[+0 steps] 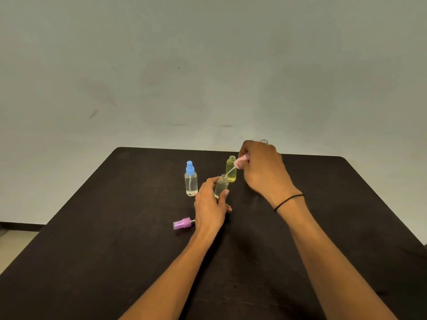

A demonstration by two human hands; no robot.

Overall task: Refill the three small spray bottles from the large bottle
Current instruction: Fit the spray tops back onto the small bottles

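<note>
No readable text, label or number on any bottle.

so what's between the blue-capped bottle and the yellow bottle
In the head view, the small clear bottle, uncapped and held by the left hand, sits between the blue-capped bottle and the yellow bottle, slightly nearer the camera.

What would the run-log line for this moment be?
left hand: holds open clear bottle | right hand: holds pink spray cap, tube at the neck | yellow bottle: uncapped
</note>
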